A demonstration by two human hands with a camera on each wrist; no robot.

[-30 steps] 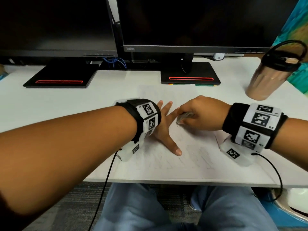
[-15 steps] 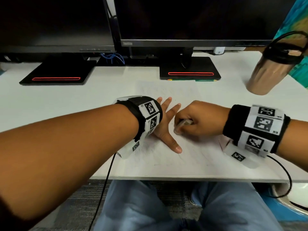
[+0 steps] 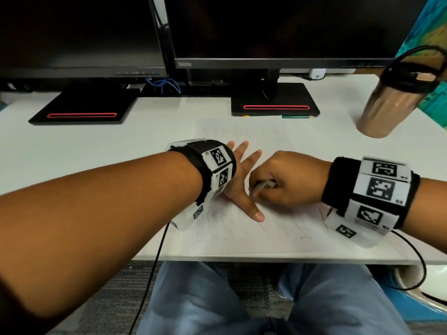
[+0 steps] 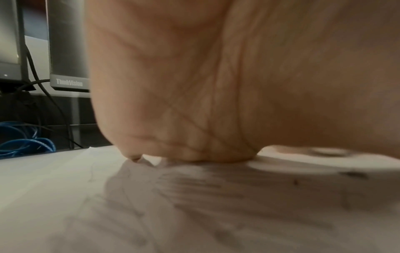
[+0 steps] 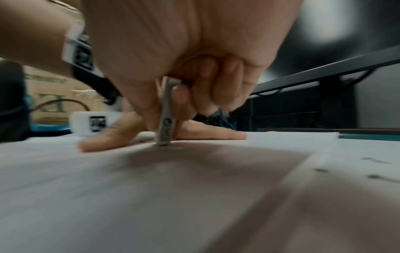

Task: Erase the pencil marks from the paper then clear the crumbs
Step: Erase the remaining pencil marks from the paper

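A white sheet of paper [image 3: 244,131] with faint pencil marks lies on the white desk [image 3: 96,141]. My left hand [image 3: 244,175] lies flat on it with fingers spread, thumb pointing toward me, pressing the sheet down. My right hand [image 3: 285,182] grips a grey-white eraser [image 3: 262,186] and holds its lower end on the paper just right of the left thumb. In the right wrist view the eraser [image 5: 165,118] stands nearly upright, its tip on the paper [image 5: 151,188], with the left hand's fingers [image 5: 112,137] flat behind it. Pencil strokes [image 4: 205,184] show in the left wrist view under the palm [image 4: 216,85].
Two dark monitors on black bases [image 3: 274,100] [image 3: 84,107] stand at the back of the desk. A brown tumbler with a black lid [image 3: 391,102] stands at the right. Blue cables [image 3: 167,84] lie between the monitors. A few dark crumbs [image 5: 320,170] lie on the paper's right side.
My right hand has slid the eraser a little toward me and to the left along the paper, close to the left thumb. The left hand stays pressed flat on the sheet.
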